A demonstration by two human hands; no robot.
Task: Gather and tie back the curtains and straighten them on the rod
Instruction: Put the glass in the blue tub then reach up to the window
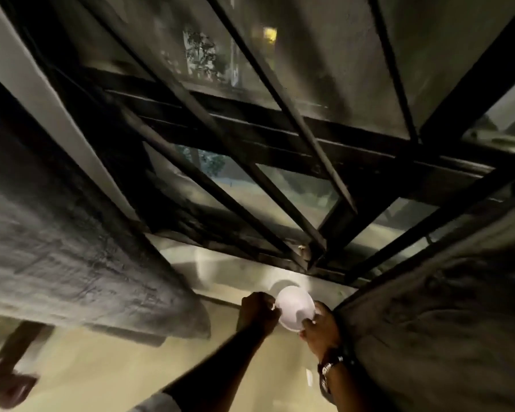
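Head view, looking steeply up a barred window at night: both my hands are raised to a white round object, disc- or bowl-shaped, at the wall just below the window frame. My left hand is curled against its left edge, fingers pinching the rim; my right hand, a wristwatch on its wrist, pinches the lower right edge with thumb and fingertips. I cannot tell what the white piece is; held from two sides like this, it seems to be being steadied or fitted, perhaps a holdback or fixing for the tie-back.

The curtains hang to either side. The left curtain, grey and textured, is bunched well clear of my hands. The right curtain falls just beside my right forearm, touching or nearly touching it. Neither appears tied yet, and the rod is out of view, so straightening looks to be ahead. Motion blur softens the frame's lower left.
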